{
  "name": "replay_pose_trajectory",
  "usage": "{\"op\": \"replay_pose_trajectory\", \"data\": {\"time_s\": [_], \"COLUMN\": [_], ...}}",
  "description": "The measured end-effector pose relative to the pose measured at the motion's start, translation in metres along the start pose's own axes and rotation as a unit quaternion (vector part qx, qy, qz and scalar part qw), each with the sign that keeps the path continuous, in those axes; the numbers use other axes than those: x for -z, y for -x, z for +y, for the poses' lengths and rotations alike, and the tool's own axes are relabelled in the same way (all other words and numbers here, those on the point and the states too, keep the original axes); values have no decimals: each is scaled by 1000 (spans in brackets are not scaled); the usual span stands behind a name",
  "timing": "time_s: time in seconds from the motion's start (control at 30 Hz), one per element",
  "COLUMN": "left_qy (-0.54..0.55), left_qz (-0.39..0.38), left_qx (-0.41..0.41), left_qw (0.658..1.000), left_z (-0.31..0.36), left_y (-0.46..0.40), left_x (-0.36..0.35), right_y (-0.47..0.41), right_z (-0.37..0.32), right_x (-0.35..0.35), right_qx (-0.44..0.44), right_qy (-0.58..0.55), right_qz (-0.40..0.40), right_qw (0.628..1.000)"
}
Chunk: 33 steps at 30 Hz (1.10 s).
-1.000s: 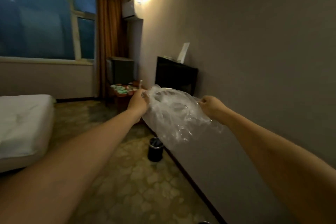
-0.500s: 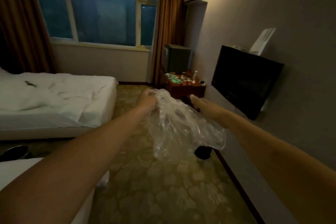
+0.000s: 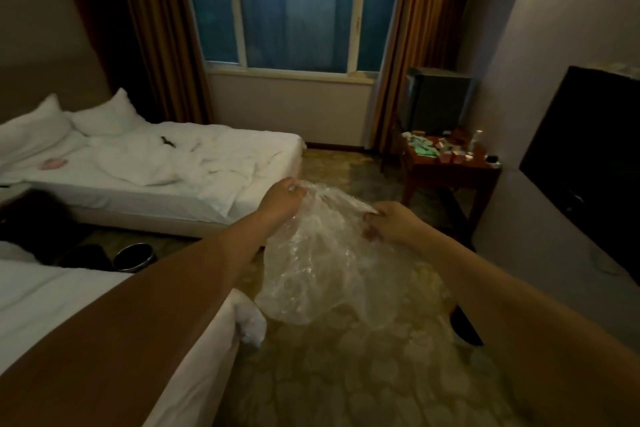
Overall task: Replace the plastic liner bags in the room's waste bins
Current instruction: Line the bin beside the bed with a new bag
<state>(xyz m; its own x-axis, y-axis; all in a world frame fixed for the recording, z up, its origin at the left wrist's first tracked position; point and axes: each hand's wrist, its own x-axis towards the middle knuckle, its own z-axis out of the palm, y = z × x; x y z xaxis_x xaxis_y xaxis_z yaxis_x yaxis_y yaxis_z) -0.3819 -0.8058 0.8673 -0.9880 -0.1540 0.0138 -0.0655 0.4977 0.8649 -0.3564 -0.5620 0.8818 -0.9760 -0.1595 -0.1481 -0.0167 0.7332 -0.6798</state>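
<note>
Head view: left hand and right hand each pinch the top edge of a clear liner bag, fingers curled on the plastic; the bag hangs below both grips, right of the waste bin.

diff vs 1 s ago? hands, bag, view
The view swung left: the wall-mounted TV slid to the right edge, and the far bed and a metal bin between the beds came into sight. The small black bin by the wall is no longer clearly visible. Unchanged: left hand and right hand both keep gripping the clear liner bag by its top edge, held out in front; nothing was let go.
</note>
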Motion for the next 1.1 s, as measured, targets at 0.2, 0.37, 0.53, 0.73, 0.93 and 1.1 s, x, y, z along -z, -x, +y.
{"op": "replay_pose_trajectory", "data": {"time_s": [0.2, 0.37, 0.53, 0.73, 0.93, 1.1], "left_qy": [-116, -148, 5, 107, 217, 335], "left_qz": [56, 112, 84, -79, -89, 7], "left_qx": [50, 82, 154, 261, 308, 363], "left_qw": [990, 979, 985, 956, 922, 869], "left_z": [-20, -47, -77, -137, -169, -210], "left_y": [-65, -81, -70, -99, -199, -297], "left_x": [-19, -35, -59, -117, -139, -111], "right_y": [-109, -170, -226, -285, -376, -467], "right_z": [19, 29, 22, 8, -7, -29], "right_x": [17, 19, 7, -7, -26, -61], "right_qx": [-37, -52, -33, -33, -30, -43], "right_qy": [-90, -114, -113, -107, -91, -42], "right_qz": [-46, -83, -113, -141, -143, -161], "right_qw": [994, 989, 987, 984, 985, 985]}}
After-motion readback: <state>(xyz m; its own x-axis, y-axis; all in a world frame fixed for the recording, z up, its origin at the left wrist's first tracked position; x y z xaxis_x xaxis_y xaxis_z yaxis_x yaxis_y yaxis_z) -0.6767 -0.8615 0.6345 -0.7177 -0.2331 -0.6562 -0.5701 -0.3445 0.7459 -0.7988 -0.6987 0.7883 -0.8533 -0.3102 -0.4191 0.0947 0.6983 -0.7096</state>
